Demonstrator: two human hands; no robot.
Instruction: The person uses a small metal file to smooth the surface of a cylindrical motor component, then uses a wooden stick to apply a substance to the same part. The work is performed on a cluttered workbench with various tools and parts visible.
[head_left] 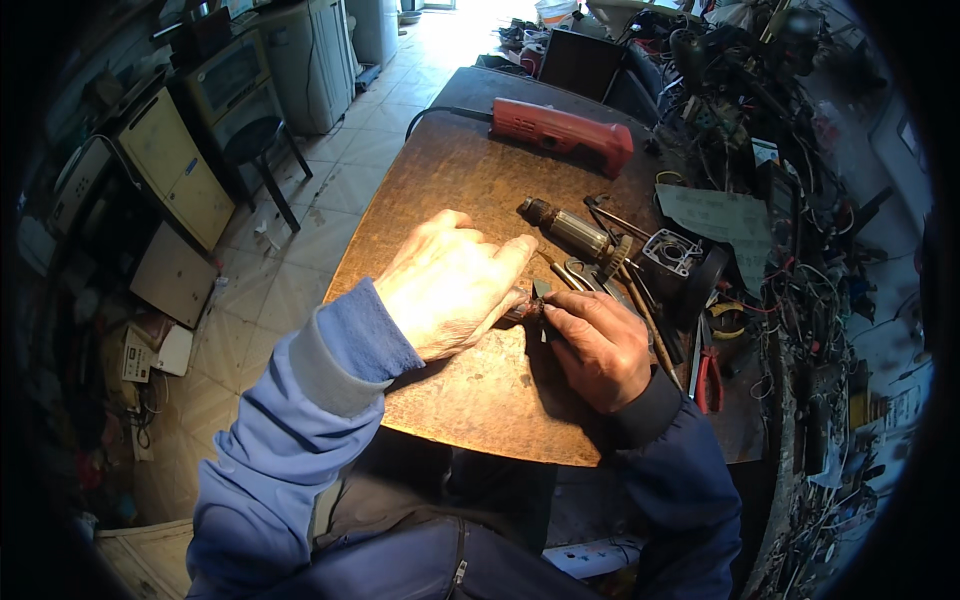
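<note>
My left hand is bent over the wooden table, its thumb side on a small dark, reddish part that is partly hidden by my fingers. My right hand pinches the same part from the right, with a small flat dark piece at the fingertips. Just beyond them lie a motor armature with a toothed gear, several slim tools and a metal gear housing with a dark body. Red-handled pliers lie right of my right hand.
A red power-tool housing with a black cord lies at the far end. A green sheet, tape ring and tangled cables crowd the right side. A black stool and cabinets stand on the tiled floor at left.
</note>
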